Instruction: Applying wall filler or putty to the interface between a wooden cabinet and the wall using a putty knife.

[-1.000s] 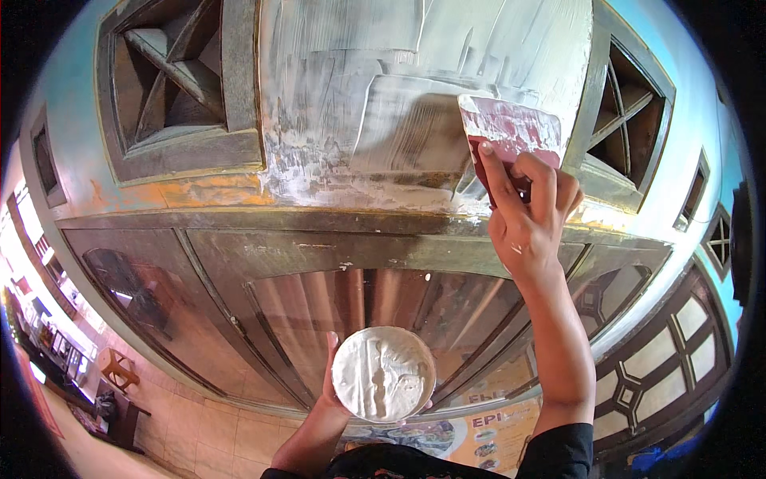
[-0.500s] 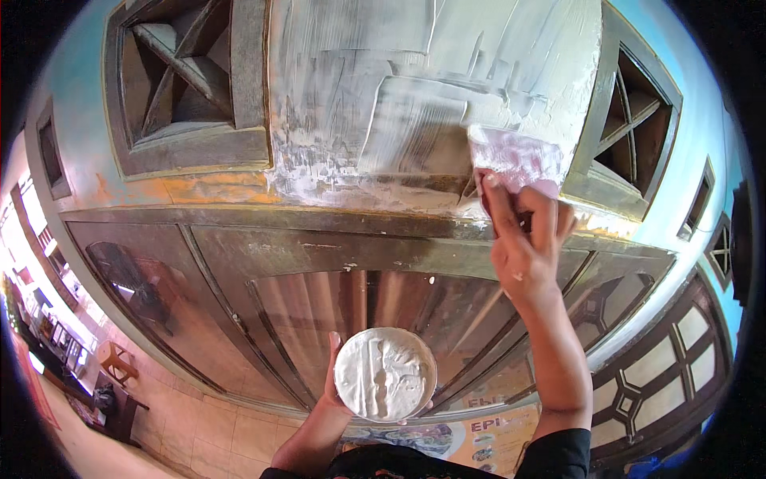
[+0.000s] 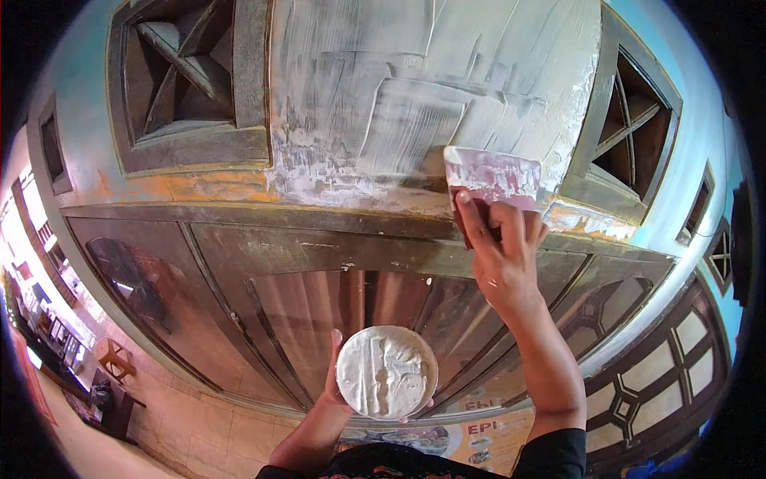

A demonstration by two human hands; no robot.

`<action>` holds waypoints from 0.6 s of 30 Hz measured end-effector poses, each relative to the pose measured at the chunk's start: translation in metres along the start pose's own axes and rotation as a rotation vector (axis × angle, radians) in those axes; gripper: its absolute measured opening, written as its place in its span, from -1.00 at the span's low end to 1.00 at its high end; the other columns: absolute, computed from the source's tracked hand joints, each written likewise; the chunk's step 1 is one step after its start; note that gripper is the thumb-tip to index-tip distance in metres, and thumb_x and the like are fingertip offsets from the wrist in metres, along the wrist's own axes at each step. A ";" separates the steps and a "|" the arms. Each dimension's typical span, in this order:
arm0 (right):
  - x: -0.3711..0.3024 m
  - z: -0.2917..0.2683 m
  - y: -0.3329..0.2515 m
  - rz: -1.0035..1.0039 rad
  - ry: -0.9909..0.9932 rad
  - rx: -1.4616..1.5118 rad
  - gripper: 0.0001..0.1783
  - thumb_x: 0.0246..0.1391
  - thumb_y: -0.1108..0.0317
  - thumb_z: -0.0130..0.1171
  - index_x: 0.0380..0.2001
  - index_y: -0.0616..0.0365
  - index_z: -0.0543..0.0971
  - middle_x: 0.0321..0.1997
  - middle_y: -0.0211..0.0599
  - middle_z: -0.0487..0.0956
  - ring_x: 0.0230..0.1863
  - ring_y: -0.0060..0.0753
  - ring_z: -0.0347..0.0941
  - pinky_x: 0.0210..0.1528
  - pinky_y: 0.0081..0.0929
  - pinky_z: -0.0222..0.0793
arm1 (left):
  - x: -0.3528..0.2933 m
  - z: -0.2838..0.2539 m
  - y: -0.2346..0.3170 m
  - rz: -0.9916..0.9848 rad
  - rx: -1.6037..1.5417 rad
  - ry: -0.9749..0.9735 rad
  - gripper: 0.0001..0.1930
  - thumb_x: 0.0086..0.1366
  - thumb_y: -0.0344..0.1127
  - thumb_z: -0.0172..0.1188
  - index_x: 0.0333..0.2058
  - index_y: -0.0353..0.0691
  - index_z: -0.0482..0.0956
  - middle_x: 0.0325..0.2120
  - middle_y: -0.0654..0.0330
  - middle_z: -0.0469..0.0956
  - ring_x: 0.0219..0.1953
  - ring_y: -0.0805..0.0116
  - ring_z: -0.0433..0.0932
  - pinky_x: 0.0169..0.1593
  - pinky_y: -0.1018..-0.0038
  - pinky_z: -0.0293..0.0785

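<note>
My right hand [image 3: 504, 249] grips a flat dark-red putty scraper [image 3: 495, 177], its broad edge smeared with white paste and lying against the wall. The wall panel [image 3: 415, 120] between two wooden vents carries uneven grey-white streaks, with bare patches near its lower border. Down by my body, my left hand [image 3: 339, 383] wraps round a shallow round tub [image 3: 386, 373] and holds it level. Thick white putty fills the tub, with ridges and a dent across its surface. The fingers under the tub are mostly hidden.
Wooden vents with crossed bars flank the panel, a left vent [image 3: 187, 84] and a right vent [image 3: 626, 132]. Below runs a brown wooden frame [image 3: 319, 243] with glass panes. A small wooden stool [image 3: 114, 359] stands on the tiled floor at far left. A printed poster [image 3: 499, 439] shows low down.
My right hand and the scraper have moved left and slightly down along the panel's lower part. My left hand and the tub have barely moved.
</note>
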State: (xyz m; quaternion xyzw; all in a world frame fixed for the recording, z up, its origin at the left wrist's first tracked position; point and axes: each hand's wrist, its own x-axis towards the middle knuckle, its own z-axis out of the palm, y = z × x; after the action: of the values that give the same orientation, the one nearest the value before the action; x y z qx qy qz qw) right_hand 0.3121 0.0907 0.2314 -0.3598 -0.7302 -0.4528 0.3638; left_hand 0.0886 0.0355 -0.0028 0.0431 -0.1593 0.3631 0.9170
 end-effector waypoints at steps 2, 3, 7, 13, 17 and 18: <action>0.010 -0.006 0.003 0.002 0.122 0.060 -0.28 -0.14 0.58 0.25 0.20 -0.09 0.61 -0.02 -0.37 0.37 -0.05 -0.15 0.28 0.01 -0.19 0.19 | 0.001 0.000 0.002 -0.020 0.021 -0.029 0.10 0.18 0.70 -0.18 0.40 -0.11 0.28 0.38 -0.08 0.29 0.34 -0.33 0.30 0.25 -0.45 0.24; 0.024 -0.011 0.008 -0.037 0.204 0.031 -0.31 -0.18 0.63 0.25 0.15 0.03 0.63 0.07 -0.32 0.38 0.00 -0.12 0.30 0.12 -0.20 0.22 | 0.003 0.000 0.002 -0.020 0.034 -0.011 0.10 0.18 0.70 -0.18 0.40 -0.11 0.28 0.38 -0.08 0.30 0.34 -0.32 0.31 0.24 -0.47 0.23; 0.049 -0.014 0.015 -0.007 0.198 0.052 -0.31 -0.16 0.65 0.21 0.16 0.10 0.59 0.26 -0.20 0.38 0.27 0.04 0.31 0.29 -0.06 0.25 | 0.003 -0.005 0.002 0.006 -0.079 -0.026 0.10 0.18 0.70 -0.18 0.39 -0.11 0.29 0.37 -0.07 0.31 0.33 -0.30 0.33 0.26 -0.45 0.23; 0.037 -0.001 0.013 0.002 0.117 0.052 -0.32 -0.10 0.59 0.19 0.21 0.07 0.57 0.30 -0.22 0.41 0.30 0.04 0.31 0.33 -0.02 0.24 | -0.001 0.003 0.002 0.086 -0.086 0.252 0.10 0.14 0.70 -0.11 0.39 -0.07 0.29 0.38 -0.12 0.25 0.30 -0.47 0.27 0.12 -0.57 0.17; 0.022 0.003 0.007 0.005 0.106 0.089 -0.31 -0.10 0.60 0.18 0.21 0.07 0.57 0.30 -0.26 0.44 0.30 0.03 0.31 0.33 0.01 0.22 | -0.004 -0.008 0.006 0.082 0.020 0.208 0.09 0.14 0.70 -0.12 0.39 -0.08 0.29 0.38 -0.11 0.26 0.30 -0.45 0.28 0.12 -0.56 0.18; 0.020 0.003 0.005 -0.001 0.102 0.099 -0.31 -0.10 0.60 0.18 0.21 0.07 0.57 0.29 -0.26 0.44 0.30 0.03 0.31 0.32 0.02 0.22 | -0.003 -0.005 0.005 0.079 0.095 0.120 0.07 0.22 0.67 -0.20 0.37 -0.16 0.33 0.33 -0.05 0.37 0.33 -0.22 0.36 0.34 -0.29 0.23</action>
State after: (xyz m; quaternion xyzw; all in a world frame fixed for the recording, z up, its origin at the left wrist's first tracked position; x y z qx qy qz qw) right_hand 0.3067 0.0992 0.2493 -0.3173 -0.7325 -0.4340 0.4175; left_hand 0.0844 0.0378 -0.0083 0.0585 -0.0880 0.4081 0.9068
